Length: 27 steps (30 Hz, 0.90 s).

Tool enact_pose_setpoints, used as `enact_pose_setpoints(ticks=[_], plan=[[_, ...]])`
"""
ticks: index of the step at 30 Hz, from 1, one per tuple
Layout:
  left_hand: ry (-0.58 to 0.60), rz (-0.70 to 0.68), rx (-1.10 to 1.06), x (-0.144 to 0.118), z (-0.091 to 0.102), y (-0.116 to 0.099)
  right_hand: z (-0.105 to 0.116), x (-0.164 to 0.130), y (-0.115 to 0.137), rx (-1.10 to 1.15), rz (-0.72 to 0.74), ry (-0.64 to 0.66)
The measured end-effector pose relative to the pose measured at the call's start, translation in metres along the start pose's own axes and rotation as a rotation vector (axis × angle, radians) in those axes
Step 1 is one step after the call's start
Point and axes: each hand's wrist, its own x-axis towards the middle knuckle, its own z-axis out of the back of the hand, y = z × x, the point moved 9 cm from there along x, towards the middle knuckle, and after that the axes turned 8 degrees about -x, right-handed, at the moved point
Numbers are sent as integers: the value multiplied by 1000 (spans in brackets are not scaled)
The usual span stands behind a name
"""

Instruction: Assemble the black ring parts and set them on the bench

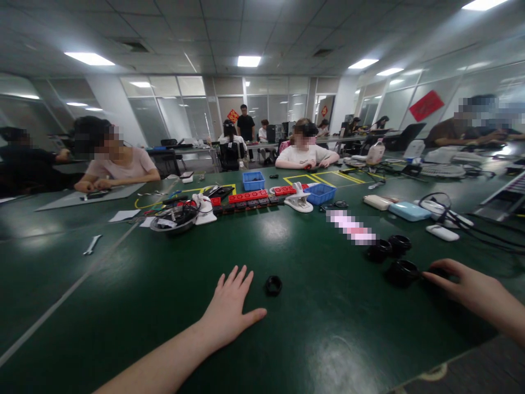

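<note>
My left hand (230, 306) lies flat on the dark green table (311, 328), fingers spread, holding nothing. A small black ring-shaped part (273, 285) sits just right of its fingertips, not touched. My right hand (465, 287) reaches in from the right, fingers curled over a black part that is mostly hidden beneath them. Beside it stands a larger black round part (402, 272), and two more black round parts (389, 247) sit a little further back.
Red and black power strips (250, 198), two blue bins (320, 193), a bowl of cables (174, 218), a wrench (92, 244), power banks (409, 210) and cables (484, 232) lie across the table. Several people sit at the far side and at other tables.
</note>
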Motion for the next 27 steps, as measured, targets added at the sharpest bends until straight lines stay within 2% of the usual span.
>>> enact_pose_setpoints(ticks=[3, 7, 16, 23, 27], plan=[[12, 10, -8, -1, 1, -2, -12, 4, 2, 98, -41, 159], [14, 17, -11, -2, 3, -3, -14, 9, 5, 165, -79, 209], [20, 28, -23, -1, 2, 0, -18, 13, 5, 258, -120, 246], [28, 30, -12, -1, 1, -2, -19, 15, 0, 232, -133, 218], [34, 34, -21, -1, 2, -1, -19, 12, 2, 185, -39, 162]])
